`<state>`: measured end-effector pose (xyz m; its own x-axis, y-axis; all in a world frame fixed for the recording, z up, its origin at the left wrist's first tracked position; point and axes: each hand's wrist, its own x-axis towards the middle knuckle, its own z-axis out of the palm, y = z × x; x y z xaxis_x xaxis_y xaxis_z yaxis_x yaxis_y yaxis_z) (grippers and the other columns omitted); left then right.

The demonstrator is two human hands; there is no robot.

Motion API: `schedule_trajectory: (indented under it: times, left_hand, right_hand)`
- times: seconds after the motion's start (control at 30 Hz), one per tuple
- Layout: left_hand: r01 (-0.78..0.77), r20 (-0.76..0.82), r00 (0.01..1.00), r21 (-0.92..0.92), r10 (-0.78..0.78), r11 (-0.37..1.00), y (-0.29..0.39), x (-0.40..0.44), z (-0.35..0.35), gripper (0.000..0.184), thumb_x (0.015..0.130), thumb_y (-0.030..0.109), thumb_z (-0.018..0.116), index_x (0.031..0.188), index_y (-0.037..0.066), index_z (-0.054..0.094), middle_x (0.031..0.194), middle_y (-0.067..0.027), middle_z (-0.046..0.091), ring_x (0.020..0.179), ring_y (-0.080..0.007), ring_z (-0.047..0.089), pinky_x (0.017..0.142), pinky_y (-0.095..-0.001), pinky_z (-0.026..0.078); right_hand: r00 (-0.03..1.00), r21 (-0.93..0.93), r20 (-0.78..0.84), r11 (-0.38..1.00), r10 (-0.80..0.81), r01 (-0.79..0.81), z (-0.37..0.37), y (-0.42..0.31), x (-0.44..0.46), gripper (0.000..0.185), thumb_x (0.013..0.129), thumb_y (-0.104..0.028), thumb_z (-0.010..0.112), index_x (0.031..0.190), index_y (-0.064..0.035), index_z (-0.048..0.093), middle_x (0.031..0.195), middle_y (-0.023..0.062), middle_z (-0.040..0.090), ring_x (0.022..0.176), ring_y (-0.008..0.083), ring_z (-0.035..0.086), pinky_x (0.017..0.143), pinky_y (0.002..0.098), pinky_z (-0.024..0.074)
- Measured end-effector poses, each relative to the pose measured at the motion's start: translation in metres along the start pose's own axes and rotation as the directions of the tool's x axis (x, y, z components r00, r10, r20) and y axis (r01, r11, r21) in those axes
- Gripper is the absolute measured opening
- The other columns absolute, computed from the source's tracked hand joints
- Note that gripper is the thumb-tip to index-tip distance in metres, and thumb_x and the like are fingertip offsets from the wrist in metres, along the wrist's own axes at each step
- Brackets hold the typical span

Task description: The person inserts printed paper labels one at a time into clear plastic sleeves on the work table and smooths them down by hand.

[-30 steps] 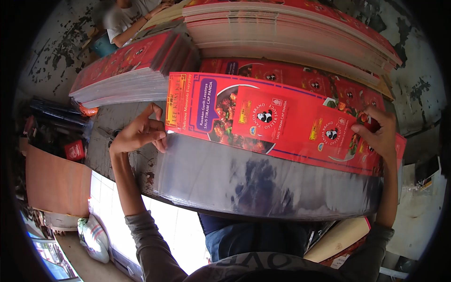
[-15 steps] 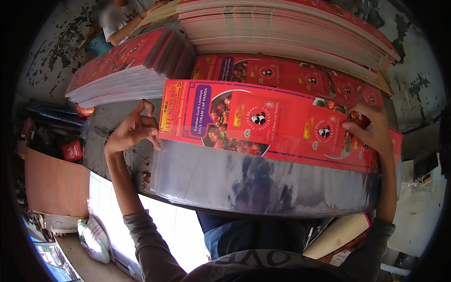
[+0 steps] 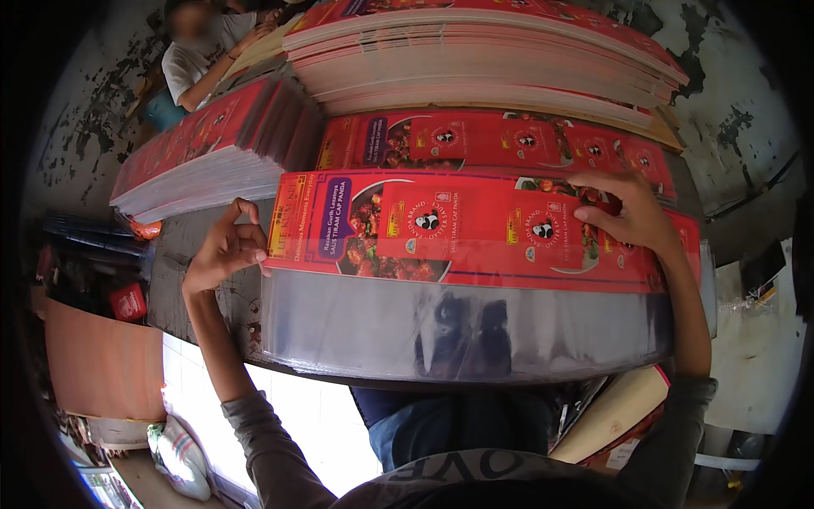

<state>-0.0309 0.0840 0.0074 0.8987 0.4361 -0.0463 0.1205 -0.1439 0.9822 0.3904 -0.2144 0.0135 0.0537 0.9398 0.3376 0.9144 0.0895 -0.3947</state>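
A long red printed card sheet [image 3: 483, 237] with panda logos and food pictures lies across a stack of clear plastic sleeves [image 3: 543, 327] in front of me. My left hand [image 3: 225, 250] is at its lower left corner, thumb and fingertips pinched together on the edge. Over the sheet's right part, my right hand [image 3: 623, 212] has its thumb on the printed face and its fingers along the upper edge. Whether the sheet's lower edge sits inside the top sleeve I cannot tell. Just behind it lies another red printed sheet [image 3: 483, 144].
A tall stack of red printed sheets [image 3: 475, 64] stands at the back. At the left is a pile of plastic-covered sheets [image 3: 212, 144]. Beyond it sits another person [image 3: 203, 59]. A brown panel [image 3: 102, 360] and a white sack [image 3: 180, 458] are at the lower left.
The view has shifted a little. The red sheet has come slightly toward me, uncovering more of the sheet behind. My left fingertips have closed in on its lower left corner.
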Motion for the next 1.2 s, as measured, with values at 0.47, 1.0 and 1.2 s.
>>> schedule_trajectory:
  times: [0.47,1.0,1.2]
  left_hand:
    - [0.083,0.062,0.994,0.145,-0.093,0.986,-0.004,0.001,-0.006,0.038,0.082,0.003,0.066,0.111,0.004,0.042,0.079,-0.0057,0.057,0.075,-0.0113,0.058,0.066,-0.0267,0.047]
    - [-0.197,-0.053,0.910,0.817,0.411,0.542,0.037,0.041,0.095,0.019,0.091,0.008,0.050,0.110,0.003,0.052,0.129,-0.0152,0.050,0.112,-0.0391,0.053,0.092,-0.0413,0.045]
    - [-0.154,-0.002,0.948,0.870,0.317,0.468,0.029,0.043,0.092,0.038,0.094,0.025,0.045,0.124,0.002,0.047,0.137,-0.0200,0.044,0.127,-0.0412,0.041,0.104,-0.0452,0.035]
  right_hand:
    - [0.994,-0.134,0.104,0.991,0.018,-0.004,-0.004,-0.009,0.002,0.045,0.080,-0.028,0.072,0.121,-0.0100,0.062,0.088,0.0132,0.066,0.080,0.0217,0.060,0.076,0.0305,0.0461]
    - [0.908,-0.308,-0.052,0.858,0.416,-0.411,-0.066,0.004,-0.109,0.069,0.092,-0.061,0.029,0.141,-0.0144,0.039,0.147,0.0191,0.028,0.137,0.0364,0.026,0.110,0.0450,0.0215]
    - [0.897,-0.256,-0.104,0.860,0.430,-0.442,-0.050,0.016,-0.117,0.069,0.093,-0.060,0.027,0.142,-0.0129,0.037,0.149,0.0197,0.026,0.139,0.0373,0.023,0.111,0.0457,0.0198]
